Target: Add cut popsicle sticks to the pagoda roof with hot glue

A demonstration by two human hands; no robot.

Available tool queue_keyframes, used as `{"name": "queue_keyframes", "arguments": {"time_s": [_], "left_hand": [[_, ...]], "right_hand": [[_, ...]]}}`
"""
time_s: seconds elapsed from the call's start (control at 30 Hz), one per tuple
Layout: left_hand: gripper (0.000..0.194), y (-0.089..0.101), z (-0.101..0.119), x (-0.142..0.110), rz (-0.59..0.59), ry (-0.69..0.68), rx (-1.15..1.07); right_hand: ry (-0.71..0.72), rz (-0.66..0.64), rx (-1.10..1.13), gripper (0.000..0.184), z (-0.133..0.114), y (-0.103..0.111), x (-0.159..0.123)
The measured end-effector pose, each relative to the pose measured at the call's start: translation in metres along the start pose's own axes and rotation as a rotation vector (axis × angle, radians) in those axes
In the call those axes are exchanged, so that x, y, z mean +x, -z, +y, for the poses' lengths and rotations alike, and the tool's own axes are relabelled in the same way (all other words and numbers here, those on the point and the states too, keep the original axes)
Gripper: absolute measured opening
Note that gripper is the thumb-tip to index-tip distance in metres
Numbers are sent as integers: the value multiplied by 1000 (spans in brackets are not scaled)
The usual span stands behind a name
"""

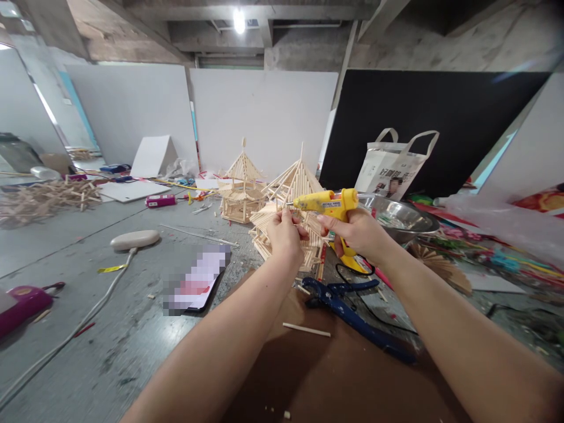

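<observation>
My right hand [359, 232] grips a yellow hot glue gun [324, 202], its nozzle pointing left. At the nozzle tip is my left hand [286, 235], thumb and fingers pinched together; what they hold is too small to make out. Right behind both hands stands a pavilion model [299, 182] built of thin wooden sticks, with a pointed roof, partly hidden by them. To its left a second stick pavilion [242, 197] with a tiered roof stands upright. Blue pliers [356, 320] lie below my hands, beside a loose wooden stick [306, 329] on a brown board [282, 376].
A phone [200, 279] and a white power strip [134, 239] with its cable lie to the left. A metal bowl [400, 217] and a paper bag [392, 167] stand at the right. A stick pile [48, 200] sits far left. The gun's black cord [383, 317] runs past the pliers.
</observation>
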State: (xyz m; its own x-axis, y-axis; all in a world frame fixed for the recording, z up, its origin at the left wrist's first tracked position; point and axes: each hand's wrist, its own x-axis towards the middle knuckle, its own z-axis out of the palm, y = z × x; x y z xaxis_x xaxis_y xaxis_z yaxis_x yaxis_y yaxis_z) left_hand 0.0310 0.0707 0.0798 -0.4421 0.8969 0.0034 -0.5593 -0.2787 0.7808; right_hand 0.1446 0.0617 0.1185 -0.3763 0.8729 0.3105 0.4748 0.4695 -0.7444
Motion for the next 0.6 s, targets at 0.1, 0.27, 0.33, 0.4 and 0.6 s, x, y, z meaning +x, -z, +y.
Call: {"name": "queue_keyframes", "arguments": {"time_s": [0.1, 0.27, 0.33, 0.4, 0.6], "left_hand": [[16, 0, 0, 0, 3, 4, -4], [15, -1, 1, 0, 8, 7, 8], [14, -1, 1, 0, 11, 6, 9], [14, -1, 2, 0, 12, 3, 5], [14, -1, 1, 0, 10, 0, 9]], "right_hand": [[7, 4, -9, 22, 0, 0, 0], [6, 15, -23, 25, -1, -1, 1], [3, 18, -22, 25, 0, -1, 1], [3, 26, -18, 23, 1, -1, 1], [10, 37, -45, 24, 1, -1, 2]]}}
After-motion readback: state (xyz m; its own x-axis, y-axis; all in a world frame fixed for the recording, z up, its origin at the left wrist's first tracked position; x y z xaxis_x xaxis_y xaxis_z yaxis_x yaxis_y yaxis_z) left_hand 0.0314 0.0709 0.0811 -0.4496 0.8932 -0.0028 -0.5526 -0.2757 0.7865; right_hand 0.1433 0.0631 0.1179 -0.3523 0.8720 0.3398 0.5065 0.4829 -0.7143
